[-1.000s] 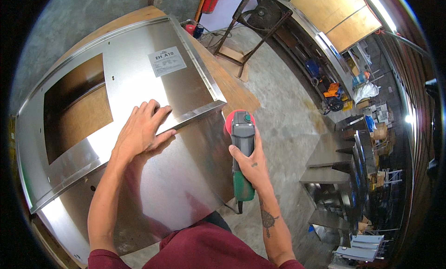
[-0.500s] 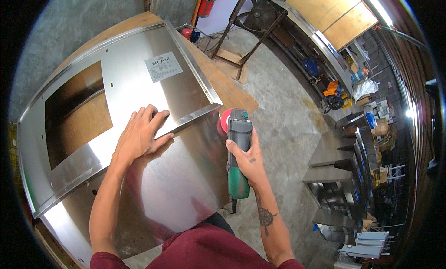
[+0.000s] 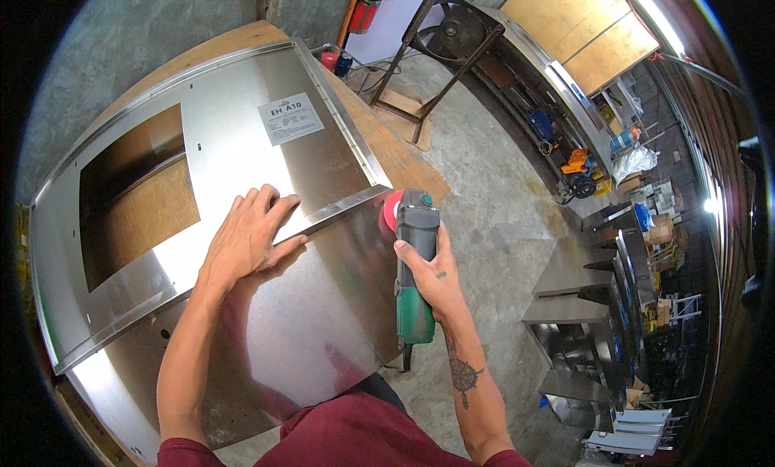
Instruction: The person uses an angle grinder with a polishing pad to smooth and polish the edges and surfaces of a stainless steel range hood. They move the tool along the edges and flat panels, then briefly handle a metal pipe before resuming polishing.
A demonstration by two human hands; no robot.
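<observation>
Gripping a green-and-black angle grinder [image 3: 413,309], the right hand [image 3: 436,283] wraps around its body, the red disc [image 3: 391,212] by the right edge of the stainless-steel housing [image 3: 323,322]; whether they touch is hard to tell. Fingers loosely spread, the left hand [image 3: 245,234] rests on the housing's top, thumb at the front lip. Behind the housing shows a wooden desk [image 3: 408,164]; a silver label [image 3: 291,118] sits near its back right corner.

Wooden table [image 3: 412,164]: bears a large stainless metal casing [image 3: 230,156]; bare wood visible beyond the casing's far and right edges. Concrete floor [image 3: 492,225], right of the casing: carries sheet-metal units [image 3: 569,308].
</observation>
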